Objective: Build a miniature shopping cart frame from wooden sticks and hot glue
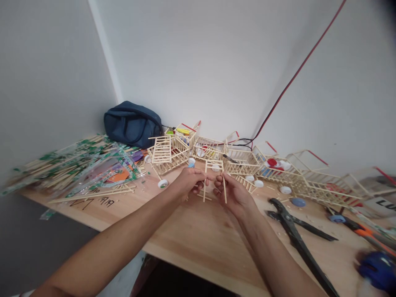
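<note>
My left hand [189, 181] and my right hand [232, 194] meet over the middle of the wooden table [192, 231]. Between them they hold a small frame of thin wooden sticks [214, 177], upright, with two legs pointing down. The left fingers pinch its left leg; the right fingers pinch its right leg. Both hands are closed on the frame, a little above the tabletop. A few loose sticks lie on the table just under the hands.
Several finished stick cart frames [241, 161] line the back wall, with bottle caps [163, 183] scattered among them. Packets of sticks [86, 171] lie at left, a dark blue bag [132, 123] in the corner. Black pliers [293, 231] rest at right; a red cable [297, 74] climbs the wall.
</note>
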A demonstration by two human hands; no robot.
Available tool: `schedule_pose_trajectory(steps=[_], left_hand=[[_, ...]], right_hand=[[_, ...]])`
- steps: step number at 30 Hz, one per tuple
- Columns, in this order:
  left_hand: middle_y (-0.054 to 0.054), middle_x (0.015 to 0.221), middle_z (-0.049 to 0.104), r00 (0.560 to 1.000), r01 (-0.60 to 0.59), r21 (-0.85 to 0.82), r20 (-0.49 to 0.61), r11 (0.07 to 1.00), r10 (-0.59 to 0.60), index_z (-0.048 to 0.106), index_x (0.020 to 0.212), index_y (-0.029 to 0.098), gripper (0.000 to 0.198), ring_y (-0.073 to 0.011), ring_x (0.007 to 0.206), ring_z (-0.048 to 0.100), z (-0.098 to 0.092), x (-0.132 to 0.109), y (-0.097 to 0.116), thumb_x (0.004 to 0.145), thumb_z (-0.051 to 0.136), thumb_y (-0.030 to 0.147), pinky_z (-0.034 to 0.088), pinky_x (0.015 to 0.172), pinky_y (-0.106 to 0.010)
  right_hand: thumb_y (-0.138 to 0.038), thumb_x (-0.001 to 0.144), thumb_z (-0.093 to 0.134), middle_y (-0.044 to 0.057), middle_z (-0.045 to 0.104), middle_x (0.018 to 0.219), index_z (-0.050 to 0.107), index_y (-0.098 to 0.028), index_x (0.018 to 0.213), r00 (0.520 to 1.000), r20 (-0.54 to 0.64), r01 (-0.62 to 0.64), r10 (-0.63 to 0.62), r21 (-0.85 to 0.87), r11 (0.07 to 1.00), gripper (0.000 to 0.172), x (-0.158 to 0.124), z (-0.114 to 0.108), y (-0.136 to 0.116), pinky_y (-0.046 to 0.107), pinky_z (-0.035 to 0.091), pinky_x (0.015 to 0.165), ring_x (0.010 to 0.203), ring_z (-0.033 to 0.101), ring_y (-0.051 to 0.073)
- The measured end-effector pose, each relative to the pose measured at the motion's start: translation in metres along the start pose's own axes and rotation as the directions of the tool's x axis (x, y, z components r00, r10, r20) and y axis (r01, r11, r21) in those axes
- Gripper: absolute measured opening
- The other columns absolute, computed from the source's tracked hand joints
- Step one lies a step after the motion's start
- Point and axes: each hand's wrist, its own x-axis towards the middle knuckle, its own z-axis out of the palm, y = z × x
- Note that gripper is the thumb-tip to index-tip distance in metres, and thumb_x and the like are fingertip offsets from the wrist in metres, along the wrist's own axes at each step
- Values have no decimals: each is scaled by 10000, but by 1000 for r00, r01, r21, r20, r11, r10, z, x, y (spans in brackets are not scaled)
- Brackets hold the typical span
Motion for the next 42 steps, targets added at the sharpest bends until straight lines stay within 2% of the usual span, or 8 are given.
schedule_pose_trajectory(steps=[10,18,29,32,34,38,40,42], left_hand=[[-18,626,570,1000,5,-3,2,1000,-5,694,738,82,159,-35,426,390,-1,4,-5,714,621,222,207,397,-181],[-11,605,559,1000,13,3,-16,1000,-13,695,737,77,154,-35,412,383,-1,4,-4,733,607,204,218,386,-182],[3,591,524,1000,24,-53,1,998,-24,643,659,80,128,-32,406,372,-1,3,-2,739,583,160,256,398,-182],[9,578,513,1000,9,-104,16,995,-7,646,681,77,110,-32,404,370,-3,2,3,746,587,143,254,399,-177],[6,588,520,1000,-5,-151,30,989,9,651,706,72,94,-33,409,376,-6,2,6,747,593,134,256,396,-174],[7,597,526,997,-25,-237,66,971,42,654,746,72,75,-37,417,393,-12,2,12,745,602,127,282,398,-168],[5,598,530,996,-32,-246,74,969,51,656,763,69,84,-37,415,399,-13,1,14,753,597,128,287,399,-165],[1,602,534,996,-31,-239,76,971,51,660,776,63,98,-37,413,404,-13,0,14,765,584,123,285,398,-164]], right_hand=[[-252,690,718,-63,578,639,557,-198,714,997,-66,-43,49,97,994,172,0,3,0,219,381,519,551,517,74],[-336,663,749,-67,558,646,522,-210,727,1000,-3,3,-3,-6,1000,267,4,-2,2,223,398,528,565,521,79],[-300,632,781,-69,573,654,553,-193,717,999,-10,-42,43,66,997,265,3,2,1,197,398,508,557,510,59],[-385,633,765,-47,596,674,597,-195,746,999,-12,-35,35,25,999,278,7,-3,6,208,405,517,566,517,72],[-436,658,725,-25,615,705,628,-202,787,998,-44,48,-54,-128,991,285,9,-7,11,222,404,528,573,515,86],[-400,701,683,8,643,754,657,-197,757,962,4,241,-273,-490,838,212,10,-11,20,246,382,561,620,517,119],[-329,742,645,17,657,780,669,-195,757,930,134,340,-342,-665,665,137,7,-9,22,263,395,630,691,544,142],[-257,786,579,18,657,796,669,-200,793,881,304,441,-363,-805,398,107,4,-5,23,274,395,678,731,553,153]])
